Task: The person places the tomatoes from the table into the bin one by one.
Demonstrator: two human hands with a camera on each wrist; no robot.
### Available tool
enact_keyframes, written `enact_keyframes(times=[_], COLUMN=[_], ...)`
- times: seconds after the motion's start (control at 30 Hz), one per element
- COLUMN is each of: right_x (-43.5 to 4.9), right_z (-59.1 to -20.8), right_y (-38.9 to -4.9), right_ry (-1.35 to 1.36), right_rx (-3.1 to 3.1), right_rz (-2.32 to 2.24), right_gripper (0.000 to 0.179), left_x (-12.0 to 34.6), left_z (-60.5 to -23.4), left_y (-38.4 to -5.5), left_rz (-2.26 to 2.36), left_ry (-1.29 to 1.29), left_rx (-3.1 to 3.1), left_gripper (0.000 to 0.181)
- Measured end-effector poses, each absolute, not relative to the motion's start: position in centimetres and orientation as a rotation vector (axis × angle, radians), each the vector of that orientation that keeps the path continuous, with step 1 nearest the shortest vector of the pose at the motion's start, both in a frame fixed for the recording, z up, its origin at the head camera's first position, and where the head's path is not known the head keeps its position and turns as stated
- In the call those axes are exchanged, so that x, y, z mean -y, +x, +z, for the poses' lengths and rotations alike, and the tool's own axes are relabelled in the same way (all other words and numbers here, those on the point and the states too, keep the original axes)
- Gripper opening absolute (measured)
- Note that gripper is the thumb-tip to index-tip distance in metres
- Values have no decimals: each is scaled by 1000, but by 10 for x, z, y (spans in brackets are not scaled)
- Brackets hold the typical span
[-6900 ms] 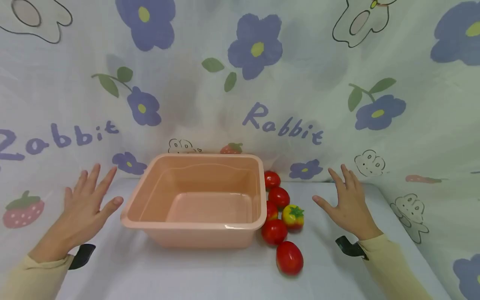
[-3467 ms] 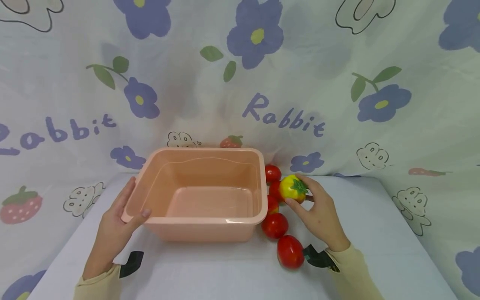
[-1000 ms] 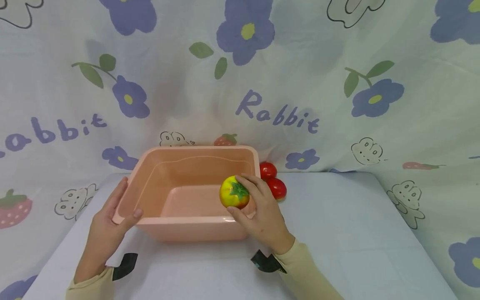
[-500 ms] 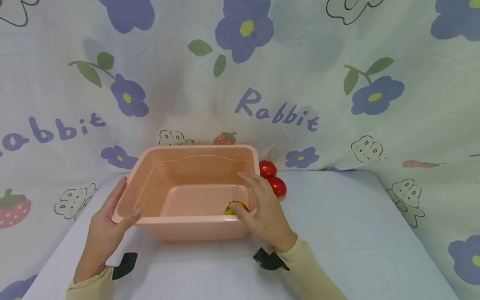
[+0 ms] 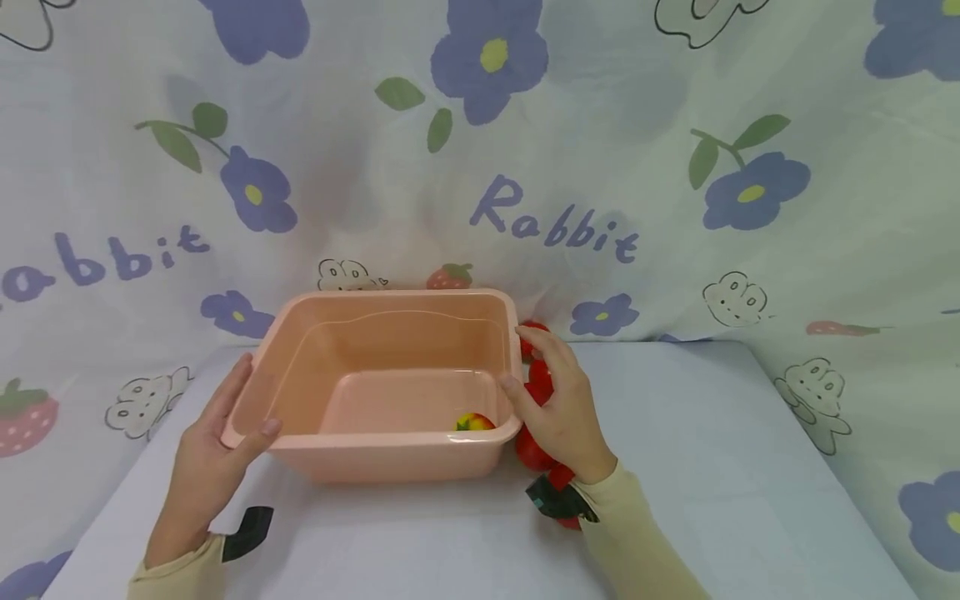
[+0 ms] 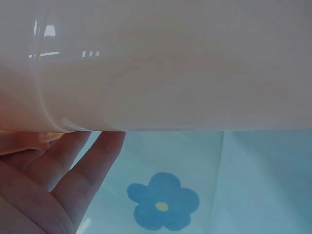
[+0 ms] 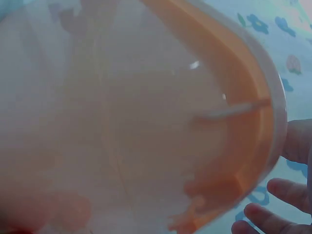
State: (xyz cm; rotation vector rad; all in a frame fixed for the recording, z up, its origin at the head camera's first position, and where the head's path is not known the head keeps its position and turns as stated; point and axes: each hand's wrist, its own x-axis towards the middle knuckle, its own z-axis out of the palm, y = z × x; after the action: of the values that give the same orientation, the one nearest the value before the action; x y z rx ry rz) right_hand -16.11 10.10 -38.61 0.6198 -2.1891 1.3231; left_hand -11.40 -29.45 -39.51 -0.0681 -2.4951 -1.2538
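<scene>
A pink plastic basin (image 5: 382,462) stands on the white table. My left hand (image 5: 206,462) holds its left rim, thumb over the front corner and the other fingers along the outside; in the left wrist view some fingertips (image 6: 105,156) meet the basin's lower edge. Inside, at the front right, lies a yellow-and-red tomato (image 5: 476,422) with a green calyx, half hidden by the front rim. My right hand (image 5: 566,417), fingers spread and holding nothing, is at the basin's right rim, over several red tomatoes (image 5: 533,454) that it and its wrist partly cover.
A floral cloth with printed rabbits and flowers (image 5: 491,54) hangs behind the table. White tabletop (image 5: 675,433) extends to the right of the tomatoes. A black strap (image 5: 558,497) sits at the right wrist, another strap (image 5: 249,533) at the left.
My left hand has taken hold of the basin. My right hand picked up the yellow-and-red tomato, carried it left, released it inside the basin, then moved back right over the red tomatoes.
</scene>
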Motion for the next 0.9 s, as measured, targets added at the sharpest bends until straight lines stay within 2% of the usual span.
enact_keyframes(times=[0.9], right_x=[-147], right_z=[-427], right_y=[-207], right_ry=[437], right_rx=[2219], right_rz=[1285], right_gripper=[53], left_x=[298], left_z=[-398], left_y=[-116], left_rz=[-1224], left_ry=[-69], left_rx=[2503], left_gripper=[85])
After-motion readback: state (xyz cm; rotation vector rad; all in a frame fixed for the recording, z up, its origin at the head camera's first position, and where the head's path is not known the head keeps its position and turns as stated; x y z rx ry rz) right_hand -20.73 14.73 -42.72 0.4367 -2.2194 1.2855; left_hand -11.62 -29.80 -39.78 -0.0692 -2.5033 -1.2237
